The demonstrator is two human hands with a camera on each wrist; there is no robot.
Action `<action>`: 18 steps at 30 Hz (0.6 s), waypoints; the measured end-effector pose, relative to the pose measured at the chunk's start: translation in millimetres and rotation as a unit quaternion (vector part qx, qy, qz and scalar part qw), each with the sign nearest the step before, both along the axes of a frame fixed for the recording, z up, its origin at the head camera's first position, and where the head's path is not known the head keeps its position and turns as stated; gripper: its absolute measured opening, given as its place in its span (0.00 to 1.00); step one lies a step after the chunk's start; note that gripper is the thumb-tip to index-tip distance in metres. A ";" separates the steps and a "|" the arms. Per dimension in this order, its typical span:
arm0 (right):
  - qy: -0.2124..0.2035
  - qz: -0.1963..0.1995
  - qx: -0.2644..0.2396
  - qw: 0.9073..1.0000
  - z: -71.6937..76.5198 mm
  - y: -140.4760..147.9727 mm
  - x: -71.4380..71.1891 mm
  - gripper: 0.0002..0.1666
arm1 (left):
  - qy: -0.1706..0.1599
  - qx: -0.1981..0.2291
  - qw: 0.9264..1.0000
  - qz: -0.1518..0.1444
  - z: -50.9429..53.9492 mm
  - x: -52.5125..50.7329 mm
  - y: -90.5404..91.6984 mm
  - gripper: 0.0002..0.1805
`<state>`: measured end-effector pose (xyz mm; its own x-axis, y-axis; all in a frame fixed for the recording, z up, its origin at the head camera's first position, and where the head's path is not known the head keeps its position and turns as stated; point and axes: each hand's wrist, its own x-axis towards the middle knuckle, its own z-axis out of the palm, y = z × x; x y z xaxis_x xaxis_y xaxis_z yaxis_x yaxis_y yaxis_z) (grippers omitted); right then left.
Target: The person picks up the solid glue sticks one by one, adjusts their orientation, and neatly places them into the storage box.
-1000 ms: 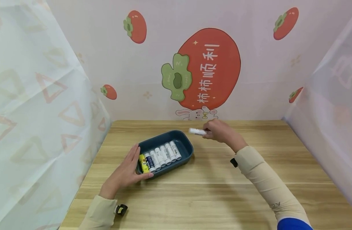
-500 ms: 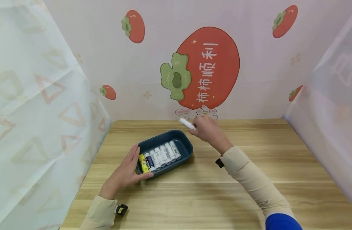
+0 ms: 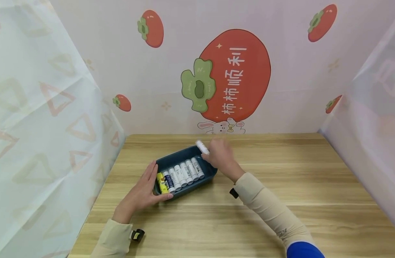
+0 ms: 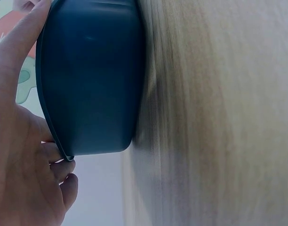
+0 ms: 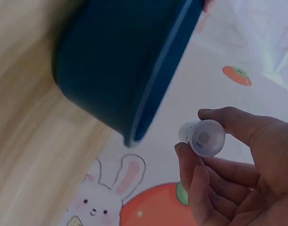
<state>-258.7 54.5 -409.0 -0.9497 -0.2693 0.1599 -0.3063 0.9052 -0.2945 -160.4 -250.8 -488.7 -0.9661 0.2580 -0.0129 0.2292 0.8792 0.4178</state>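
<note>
A dark blue oblong box [image 3: 178, 157] stands slantwise on the table. Across its left end my left hand [image 3: 139, 195] holds it, thumb at the near side and fingers at the far rim; the left wrist view shows fingertips against the rim. Inside lies a row of glue sticks: a yellow one [image 3: 162, 183] at the left, a blue-labelled one [image 3: 169, 182] beside it, then several white ones [image 3: 184, 173]. Over the box's right end, my right hand [image 3: 221, 157] pinches another white glue stick [image 3: 202, 147] between thumb and fingers. In the right wrist view its round end [image 5: 207, 138] faces the camera, apart from the box.
The wood-grain table [image 3: 265, 200] reaches back to a wall cloth printed with persimmons [image 3: 239, 79] and a rabbit. Patterned white cloth [image 3: 48, 125] hangs along the left side, and more cloth [image 3: 378, 125] along the right.
My right hand has moved left and toward the box with the glue stick, which has turned from lying nearly level to slanting. My left hand and the box have stayed put.
</note>
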 end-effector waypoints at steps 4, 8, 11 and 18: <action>-0.017 -0.015 0.007 1.000 -16.0 -8.8 3.8 0.20 | 0.003 0.000 1.000 0.000 -0.8 -0.3 0.0 0.74; -0.015 -0.022 0.012 1.000 -32.3 -16.7 6.5 0.21 | 0.007 -0.004 1.000 -0.001 0.2 -1.0 0.1 0.74; -0.009 -0.028 0.027 0.999 -41.3 -22.1 8.3 0.21 | 0.005 -0.002 1.000 -0.003 -0.4 -0.5 0.1 0.75; 0.001 -0.023 0.068 0.997 -50.1 -31.7 8.0 0.15 | 0.004 0.002 1.000 -0.001 0.5 1.1 1.0 0.74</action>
<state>-250.7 22.8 -459.0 -0.9615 -0.2443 0.1260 -0.2634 0.9500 -0.1679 -159.3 -249.8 -488.2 -0.9658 0.2592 -0.0039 0.2337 0.8773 0.4191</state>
